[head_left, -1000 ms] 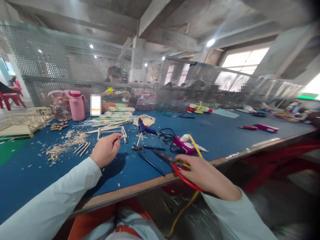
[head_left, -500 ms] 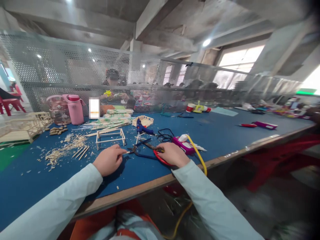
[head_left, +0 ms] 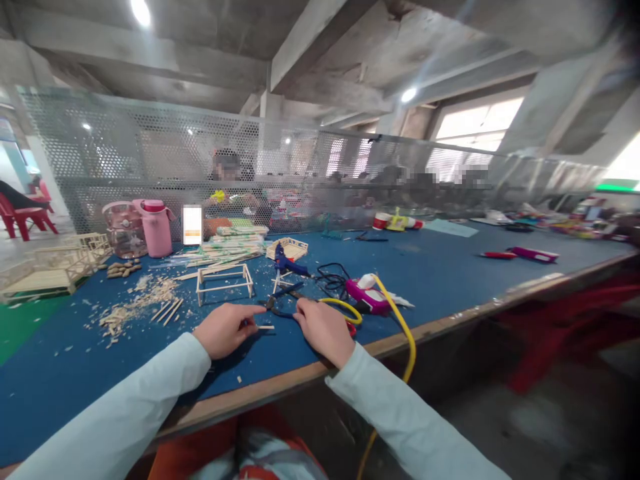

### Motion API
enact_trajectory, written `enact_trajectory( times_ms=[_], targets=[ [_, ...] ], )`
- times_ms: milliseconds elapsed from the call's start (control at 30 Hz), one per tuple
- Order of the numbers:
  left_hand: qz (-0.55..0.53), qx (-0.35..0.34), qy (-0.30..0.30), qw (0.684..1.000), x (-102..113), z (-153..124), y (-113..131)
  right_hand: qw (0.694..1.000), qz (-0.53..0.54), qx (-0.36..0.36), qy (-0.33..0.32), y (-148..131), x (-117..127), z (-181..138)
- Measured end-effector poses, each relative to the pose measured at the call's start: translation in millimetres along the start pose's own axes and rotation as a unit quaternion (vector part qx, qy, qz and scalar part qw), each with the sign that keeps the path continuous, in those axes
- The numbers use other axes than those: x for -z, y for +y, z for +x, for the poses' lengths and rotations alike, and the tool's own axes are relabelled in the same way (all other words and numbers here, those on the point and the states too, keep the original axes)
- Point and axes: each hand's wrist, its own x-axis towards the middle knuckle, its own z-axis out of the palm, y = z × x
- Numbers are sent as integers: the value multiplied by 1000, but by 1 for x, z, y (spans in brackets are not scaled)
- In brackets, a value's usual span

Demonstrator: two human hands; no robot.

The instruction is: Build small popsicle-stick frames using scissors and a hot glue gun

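Observation:
My left hand (head_left: 227,330) is closed, its index finger reaching to the jaws of the blue-handled pliers (head_left: 271,304). From beneath its curled fingers sticks out a short wooden stick (head_left: 267,327), just above the blue table top. My right hand (head_left: 324,328) has its fingers closed at the lower blue handle of the pliers; its grip is partly hidden. Yellow and red loop handles (head_left: 345,307) of another tool show behind and beside that hand. A rectangular stick frame (head_left: 225,285) stands beyond my left hand, and a blue glue gun (head_left: 289,261) lies behind the pliers.
Wood scraps (head_left: 135,307), cut sticks (head_left: 167,311) and peanuts (head_left: 123,269) lie to the left. Pink bottle (head_left: 157,230) and stick bundles (head_left: 230,243) stand near the mesh divider. A purple-and-white device (head_left: 369,295) with a yellow cable (head_left: 400,320) hanging over the table edge is at right.
My right hand has left the red-handled tool and moved left to the pliers' handle. The yellow loop handle is now exposed. The stick has shifted from the pliers' jaws to below my left fingers.

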Motion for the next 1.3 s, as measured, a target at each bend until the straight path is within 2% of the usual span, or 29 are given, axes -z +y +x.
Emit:
enact_trajectory(
  times_ms=[67,133,200,300,400,600,700,767,833,867,900,967,1033,1100,1200,1300],
  targets=[
    [-7,0,-14,1000,-1,0,1,1000,0,-28,-9,-1,-2,7],
    [-14,2,-19,1000,-2,0,1,1000,22,-13,4,-3,0,10],
    [-9,7,-9,1000,-3,0,-1,993,83,74,32,-9,3,8],
    [30,8,36,999,0,0,-8,957,155,240,49,-22,7,6],
    [68,-2,80,994,7,3,-18,939,131,314,41,-36,9,18],
    [128,-36,113,985,24,12,-39,934,93,345,32,-57,9,73],
    [169,-53,125,976,36,9,-42,930,107,349,34,-64,2,83],
    [179,-55,169,968,49,4,-45,930,108,348,41,-65,-6,82],
    [157,-1,275,948,65,-4,-54,934,95,341,47,-65,-13,78],
    [131,63,326,934,72,-9,-60,938,84,334,50,-64,-16,75],
    [102,128,337,927,78,-14,-68,942,73,324,55,-63,-19,74],
    [62,213,266,938,83,-22,-84,950,51,301,67,-63,-21,72],
    [29,252,177,951,80,-27,-96,957,33,280,75,-64,-22,72],
    [16,278,123,952,71,-28,-102,961,18,265,75,-65,-23,73],
    [27,284,88,954,61,-24,-97,964,5,255,67,-67,-26,74],
    [49,260,40,963,57,-20,-91,963,3,261,61,-69,-28,75]
  ],
)
